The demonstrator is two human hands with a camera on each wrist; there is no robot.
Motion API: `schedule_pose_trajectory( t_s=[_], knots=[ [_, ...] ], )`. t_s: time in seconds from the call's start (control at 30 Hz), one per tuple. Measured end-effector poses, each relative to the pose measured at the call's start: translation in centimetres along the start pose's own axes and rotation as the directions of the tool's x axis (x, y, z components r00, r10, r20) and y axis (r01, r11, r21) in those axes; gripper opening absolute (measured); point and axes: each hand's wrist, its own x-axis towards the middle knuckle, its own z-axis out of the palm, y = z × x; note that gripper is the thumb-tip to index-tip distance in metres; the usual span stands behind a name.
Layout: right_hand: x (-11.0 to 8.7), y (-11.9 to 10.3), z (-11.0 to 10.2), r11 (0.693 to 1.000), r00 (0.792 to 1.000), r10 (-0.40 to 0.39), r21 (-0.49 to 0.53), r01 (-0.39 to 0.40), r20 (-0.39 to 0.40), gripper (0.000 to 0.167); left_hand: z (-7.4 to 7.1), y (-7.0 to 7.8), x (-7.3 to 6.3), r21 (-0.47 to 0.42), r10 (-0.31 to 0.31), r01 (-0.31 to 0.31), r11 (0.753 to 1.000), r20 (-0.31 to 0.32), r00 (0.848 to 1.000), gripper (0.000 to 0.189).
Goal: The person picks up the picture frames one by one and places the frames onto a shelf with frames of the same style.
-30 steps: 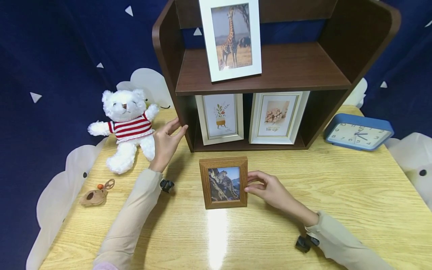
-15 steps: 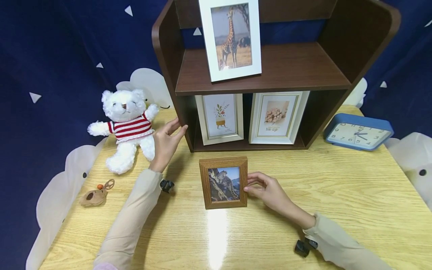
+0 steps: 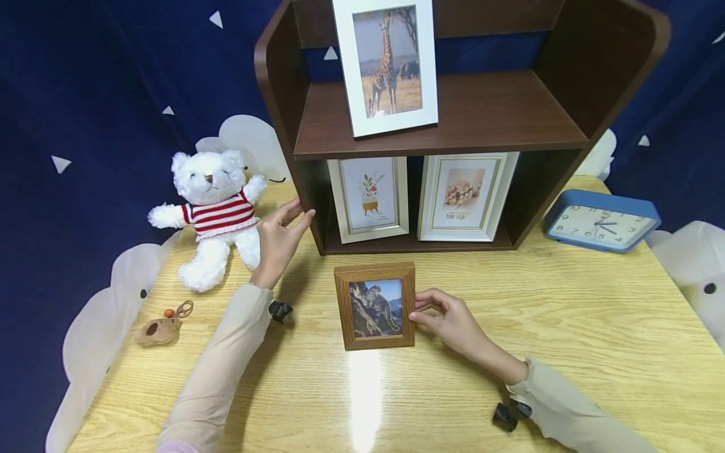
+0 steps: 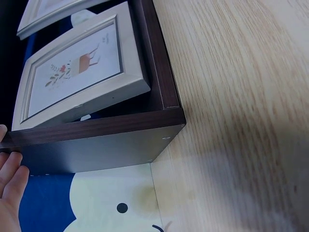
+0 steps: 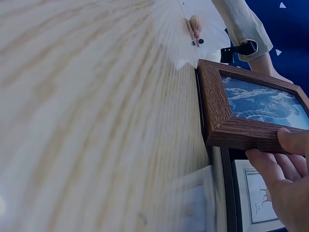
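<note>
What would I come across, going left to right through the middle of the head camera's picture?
White teddy bear → left hand → brown wooden picture frame → right hand → blue clock.

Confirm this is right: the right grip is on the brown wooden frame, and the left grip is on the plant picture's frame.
Not quite: the left grip is on the shelf's side panel, not the plant picture's frame, as the left wrist view shows. The right grip is on the brown wooden frame.
</note>
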Motion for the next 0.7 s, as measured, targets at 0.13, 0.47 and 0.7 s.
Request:
schedule_pose_trajectory(
  t_s=[0.13, 0.47, 0.7],
  knots=[
    [0.02, -0.11, -0.04, 1.000, 1.000, 0.008, 0.005, -0.009, 0.004, 0.030, -0.04, 0.01, 0.00, -0.001, 0.007, -0.007, 1.000, 0.006, 1.000, 0.028],
    [0.25, -0.14, -0.24, 0.999, 0.999, 0.033, 0.006, -0.033, 0.020, 0.030, -0.01, -0.04, 0.02, -0.009, 0.018, -0.018, 1.000, 0.001, 1.000, 0.027],
    [0.23, 0.03, -0.29, 0.999, 0.999, 0.035, 0.031, -0.036, 0.037, 0.030, 0.02, -0.06, 0.00, -0.006, 0.022, -0.023, 1.000, -0.009, 1.000, 0.028]
  ],
)
